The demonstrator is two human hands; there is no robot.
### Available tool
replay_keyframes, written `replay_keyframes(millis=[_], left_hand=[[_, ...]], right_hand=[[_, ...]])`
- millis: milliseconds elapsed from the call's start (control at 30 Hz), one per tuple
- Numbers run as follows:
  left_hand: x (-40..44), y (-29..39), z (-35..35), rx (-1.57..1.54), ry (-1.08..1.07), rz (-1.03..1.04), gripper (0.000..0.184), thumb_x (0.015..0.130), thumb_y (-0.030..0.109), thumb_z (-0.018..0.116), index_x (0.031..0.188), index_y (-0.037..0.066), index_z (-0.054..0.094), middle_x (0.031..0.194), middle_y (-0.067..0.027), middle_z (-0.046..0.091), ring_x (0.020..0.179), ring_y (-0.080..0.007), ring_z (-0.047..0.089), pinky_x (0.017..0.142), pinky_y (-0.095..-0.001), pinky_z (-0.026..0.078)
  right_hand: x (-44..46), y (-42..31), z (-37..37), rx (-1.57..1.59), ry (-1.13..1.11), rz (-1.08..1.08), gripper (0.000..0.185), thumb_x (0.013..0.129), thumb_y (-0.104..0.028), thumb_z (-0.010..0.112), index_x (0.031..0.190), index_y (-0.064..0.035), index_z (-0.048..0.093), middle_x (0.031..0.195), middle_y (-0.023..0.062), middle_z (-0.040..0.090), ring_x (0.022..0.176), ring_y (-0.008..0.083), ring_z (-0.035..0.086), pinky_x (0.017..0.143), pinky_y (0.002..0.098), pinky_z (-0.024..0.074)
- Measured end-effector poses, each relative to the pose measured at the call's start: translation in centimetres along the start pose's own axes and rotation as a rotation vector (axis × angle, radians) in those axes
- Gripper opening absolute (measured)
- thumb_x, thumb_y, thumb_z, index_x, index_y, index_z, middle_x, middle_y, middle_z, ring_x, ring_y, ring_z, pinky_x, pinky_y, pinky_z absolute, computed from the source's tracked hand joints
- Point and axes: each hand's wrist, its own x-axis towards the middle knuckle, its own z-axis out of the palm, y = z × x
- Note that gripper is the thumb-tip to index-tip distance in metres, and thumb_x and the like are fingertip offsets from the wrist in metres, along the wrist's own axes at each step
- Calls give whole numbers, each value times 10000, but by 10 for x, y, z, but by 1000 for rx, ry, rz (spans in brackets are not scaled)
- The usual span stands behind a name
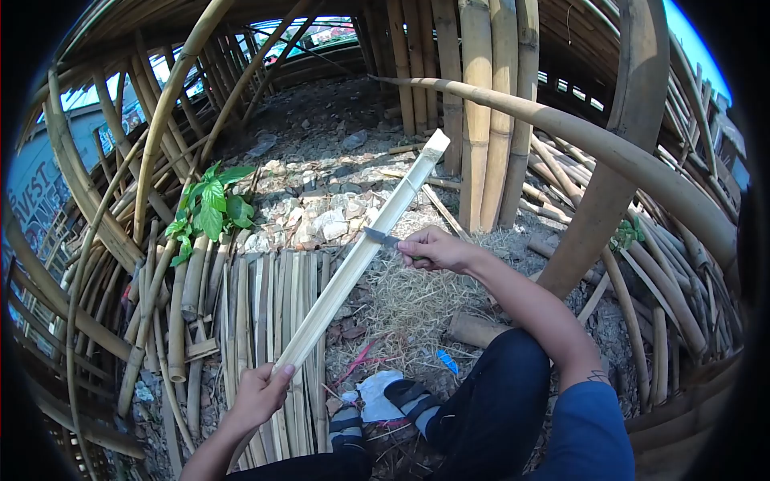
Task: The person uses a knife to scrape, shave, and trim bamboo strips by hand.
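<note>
A long split bamboo strip [353,268] slants up and away from me, its pale inner face showing. My left hand [262,394] is closed around its near end, low in the view. In my right hand [433,248] is a knife [383,238], gripped by the handle, most of which the fingers cover. The dark blade lies across the strip around its middle and touches it. Beneath the strip, to the left, several split bamboo slats [273,293] lie side by side on the ground.
Upright bamboo poles [477,120] stand ahead, and a thick curved pole [561,116] crosses at the right. Stacked bamboo [666,272] lies on the right. A leafy plant [212,204] grows at left. Shavings [425,309] and rubble [329,220] cover the ground before my sandals [413,401].
</note>
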Motion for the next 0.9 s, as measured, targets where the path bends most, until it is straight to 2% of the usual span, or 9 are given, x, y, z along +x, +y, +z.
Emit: replay_keyframes(millis=[133, 200, 300, 333, 567, 800, 900], left_hand=[[-2, 1, 0, -1, 5, -26, 388, 1012, 301, 592, 756, 9, 590, 547, 29, 488, 459, -42, 431, 414, -243, 314], [-2, 3, 0, 29, 9, -42, 387, 1014, 298, 589, 752, 14, 583, 547, 26, 488, 455, -40, 431, 413, -243, 317], [-4, 0, -4, -35, -21, -65, 384, 1017, 291, 583, 748, 18, 574, 539, 23, 480, 441, -43, 427, 401, -241, 310], [-5, 1, -4, -38, -25, -62, 384, 1017, 291, 583, 748, 18, 574, 539, 23, 480, 441, -43, 427, 401, -241, 310], [-8, -5, -5, -36, -42, -118, 390, 1021, 284, 574, 725, 32, 545, 522, 21, 465, 406, -56, 417, 375, -238, 288], [-8, -11, -10, -66, -91, -173, 407, 1027, 305, 557, 725, 33, 545, 504, 4, 461, 384, -69, 405, 362, -247, 281], [-11, -14, -16, -73, -105, -202, 406, 1025, 301, 561, 723, 30, 544, 502, -2, 459, 381, -76, 409, 361, -250, 285]], right_hand=[[6, 14, -5, -16, 65, -48, 384, 1025, -366, 547, 816, -57, 635, 567, -62, 417, 478, 44, 301, 452, 231, 232], [8, 16, -8, -20, 114, -68, 384, 1001, -384, 589, 795, -67, 655, 561, -52, 448, 488, 50, 336, 473, 229, 263], [0, 10, -26, 17, 204, 23, 389, 994, -392, 599, 792, -64, 660, 565, -49, 462, 488, 50, 351, 472, 230, 278], [0, 15, -25, -11, 230, -22, 392, 989, -394, 607, 794, -59, 667, 563, -51, 463, 489, 50, 360, 468, 234, 285], [-6, 21, -39, -27, 288, 19, 399, 978, -398, 622, 802, -45, 681, 562, -47, 473, 480, 55, 366, 461, 238, 287], [-3, 31, -45, -167, 404, -64, 401, 956, -389, 663, 782, -29, 682, 571, -28, 513, 476, 51, 394, 444, 236, 291], [-10, 31, -72, -20, 501, -67, 412, 952, -397, 666, 770, -28, 683, 563, -29, 507, 468, 56, 402, 441, 245, 288]])
